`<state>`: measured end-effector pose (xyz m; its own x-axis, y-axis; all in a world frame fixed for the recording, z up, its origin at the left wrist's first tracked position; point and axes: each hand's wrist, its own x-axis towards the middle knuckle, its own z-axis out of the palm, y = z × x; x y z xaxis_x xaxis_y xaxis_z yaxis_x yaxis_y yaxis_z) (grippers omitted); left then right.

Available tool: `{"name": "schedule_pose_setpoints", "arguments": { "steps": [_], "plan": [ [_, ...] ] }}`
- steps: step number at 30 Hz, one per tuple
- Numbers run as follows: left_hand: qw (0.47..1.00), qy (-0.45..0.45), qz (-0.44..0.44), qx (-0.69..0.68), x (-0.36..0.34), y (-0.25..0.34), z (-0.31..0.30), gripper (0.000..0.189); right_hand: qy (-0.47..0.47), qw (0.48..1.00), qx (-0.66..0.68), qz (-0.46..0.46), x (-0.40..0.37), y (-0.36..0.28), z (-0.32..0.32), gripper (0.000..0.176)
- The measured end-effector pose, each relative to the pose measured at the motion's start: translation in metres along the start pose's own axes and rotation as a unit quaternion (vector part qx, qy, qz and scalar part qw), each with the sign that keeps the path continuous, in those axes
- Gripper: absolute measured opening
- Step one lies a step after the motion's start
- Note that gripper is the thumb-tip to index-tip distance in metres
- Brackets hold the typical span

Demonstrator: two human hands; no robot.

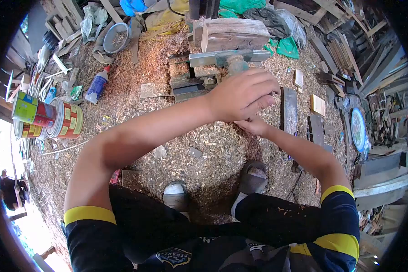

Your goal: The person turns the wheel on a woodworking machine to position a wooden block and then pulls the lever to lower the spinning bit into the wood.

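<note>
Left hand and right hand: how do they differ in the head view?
The left hand appears higher in the picture, the right hand lower. The left hand looks larger, the right hand smaller. Both are bare; what each grip holds is unclear.

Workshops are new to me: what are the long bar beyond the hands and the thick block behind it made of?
The long bar: probably metal, smooth and grey with a dull sheen. The thick block: wood, apparently unvarnished, its brown face showing grain-like streaks.
</note>
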<state>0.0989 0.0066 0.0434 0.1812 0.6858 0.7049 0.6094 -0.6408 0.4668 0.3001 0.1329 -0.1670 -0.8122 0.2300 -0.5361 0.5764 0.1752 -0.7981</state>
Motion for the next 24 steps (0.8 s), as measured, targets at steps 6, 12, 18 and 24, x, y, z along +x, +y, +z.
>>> {"name": "schedule_pose_setpoints", "arguments": {
  "steps": [6, 12, 18, 24],
  "plan": [
    [0.983, -0.083, -0.066, -0.15, -0.01, 0.006, -0.026, 0.062, 0.177, 0.915, -0.362, 0.011, -0.068, -0.114, 0.002, 0.054],
    [0.943, -0.119, -0.161, -0.266, -0.022, 0.017, -0.051, 0.074, 0.268, 0.926, -0.242, -0.112, -0.106, -0.151, 0.017, 0.028],
    [0.978, -0.015, -0.154, -0.136, -0.071, 0.022, -0.061, 0.067, 0.212, 0.928, -0.094, -0.29, -0.115, -0.143, 0.029, 0.013],
    [0.969, -0.077, -0.232, 0.025, -0.139, 0.034, -0.132, 0.081, 0.241, 0.89, -0.291, -0.254, -0.119, -0.155, 0.032, 0.015]
  ]
}}
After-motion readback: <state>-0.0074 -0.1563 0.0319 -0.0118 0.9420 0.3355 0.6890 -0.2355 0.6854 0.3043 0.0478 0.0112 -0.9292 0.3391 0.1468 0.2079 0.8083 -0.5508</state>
